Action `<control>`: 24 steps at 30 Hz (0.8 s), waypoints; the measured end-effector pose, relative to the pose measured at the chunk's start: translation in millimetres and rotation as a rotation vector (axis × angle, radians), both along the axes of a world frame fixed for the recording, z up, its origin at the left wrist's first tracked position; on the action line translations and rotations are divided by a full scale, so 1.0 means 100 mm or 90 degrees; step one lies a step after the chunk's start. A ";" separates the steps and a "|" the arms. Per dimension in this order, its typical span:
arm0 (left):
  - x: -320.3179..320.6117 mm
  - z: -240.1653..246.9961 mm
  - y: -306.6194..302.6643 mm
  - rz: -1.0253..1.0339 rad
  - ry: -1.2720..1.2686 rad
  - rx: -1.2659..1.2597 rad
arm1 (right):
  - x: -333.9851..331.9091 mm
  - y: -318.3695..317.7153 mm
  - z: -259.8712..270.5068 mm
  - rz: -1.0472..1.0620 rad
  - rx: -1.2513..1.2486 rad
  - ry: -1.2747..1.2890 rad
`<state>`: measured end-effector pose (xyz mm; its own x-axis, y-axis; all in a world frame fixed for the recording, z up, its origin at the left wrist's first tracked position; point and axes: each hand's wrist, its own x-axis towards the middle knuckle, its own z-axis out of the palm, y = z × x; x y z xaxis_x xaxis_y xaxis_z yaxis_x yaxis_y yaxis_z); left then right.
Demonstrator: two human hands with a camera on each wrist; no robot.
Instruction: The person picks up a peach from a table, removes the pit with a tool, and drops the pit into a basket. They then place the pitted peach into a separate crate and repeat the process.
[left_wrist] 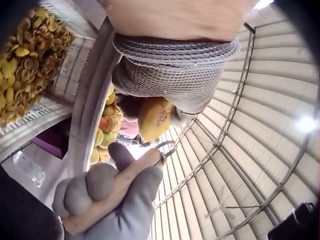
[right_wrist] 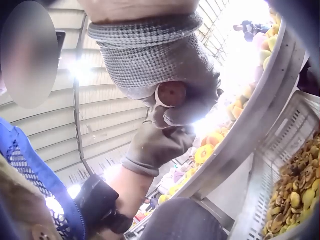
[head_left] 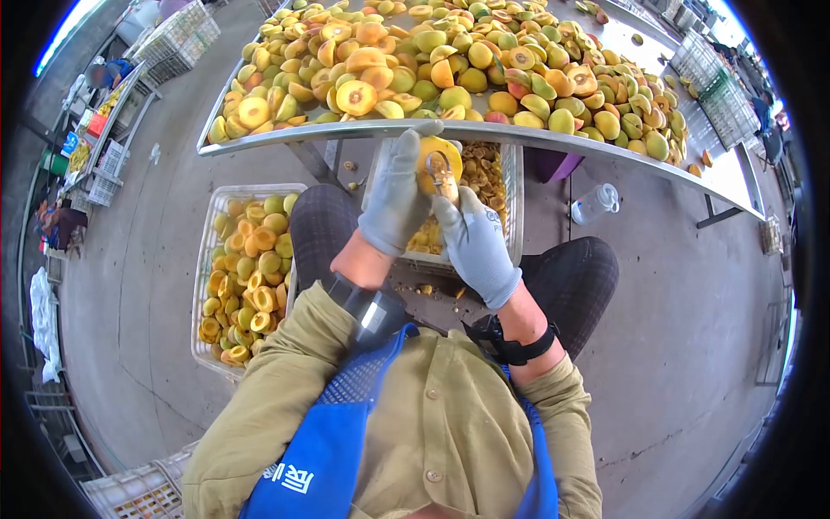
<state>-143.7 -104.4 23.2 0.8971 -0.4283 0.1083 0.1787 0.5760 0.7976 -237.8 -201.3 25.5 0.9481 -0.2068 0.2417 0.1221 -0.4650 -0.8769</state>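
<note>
My gloved left hand (head_left: pixel 396 195) holds a halved yellow peach (head_left: pixel 430 156) just in front of the table edge, cut face showing. In the left wrist view the peach half (left_wrist: pixel 154 120) sits between thumb and fingers. My gloved right hand (head_left: pixel 481 251) grips a pitting tool (head_left: pixel 447 185) by its wooden handle, with fingers wrapped round it in the left wrist view. The tool's curved metal loop (left_wrist: pixel 168 147) overlaps the peach's face in the head view. Only the round handle end (right_wrist: pixel 171 94) shows in the right wrist view.
Halved peaches (head_left: pixel 363 65) heap the metal-edged table (head_left: pixel 346 131). A crate of pits and scraps (head_left: pixel 516 208) stands between the knees, and a crate of hollowed halves (head_left: pixel 204 285) at the left. A clear plastic jug (head_left: pixel 595 204) stands on the floor at right.
</note>
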 end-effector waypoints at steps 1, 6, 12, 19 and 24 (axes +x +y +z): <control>-0.04 0.04 -0.02 -0.009 0.029 -0.029 | 0.01 0.02 0.00 -0.017 -0.033 -0.027; -0.19 0.22 -0.09 0.015 0.060 -0.078 | 0.02 0.07 -0.04 -0.051 -0.091 -0.108; -0.17 0.18 -0.12 0.119 -0.016 0.047 | 0.06 0.04 -0.03 0.068 0.133 0.064; -0.11 -0.01 -0.07 0.137 -0.016 0.118 | 0.04 0.00 0.07 0.162 0.362 0.262; -0.06 -0.03 -0.11 0.114 -0.062 0.121 | 0.08 -0.01 -0.16 0.077 0.086 0.100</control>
